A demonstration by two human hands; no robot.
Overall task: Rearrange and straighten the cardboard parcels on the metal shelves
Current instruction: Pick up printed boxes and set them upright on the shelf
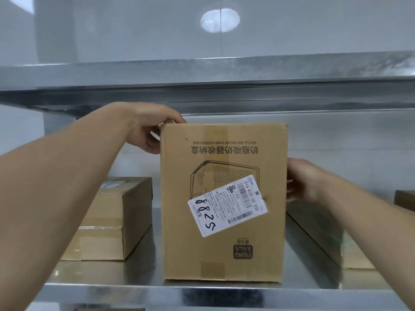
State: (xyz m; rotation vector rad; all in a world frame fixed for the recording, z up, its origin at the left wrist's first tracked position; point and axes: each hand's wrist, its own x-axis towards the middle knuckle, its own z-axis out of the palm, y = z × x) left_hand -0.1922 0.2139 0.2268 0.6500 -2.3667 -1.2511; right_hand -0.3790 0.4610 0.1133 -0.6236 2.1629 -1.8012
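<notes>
Standing parcel [222, 250] between both hands [148, 129] [301, 178], seemingly gripped.

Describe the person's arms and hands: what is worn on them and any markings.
Both arms are bare up to the frame's edge: no sleeves, gloves, watch or bracelet show. The left hand and right hand show no rings or markings, though the box hides some fingers and the right hand is blurred.
</notes>
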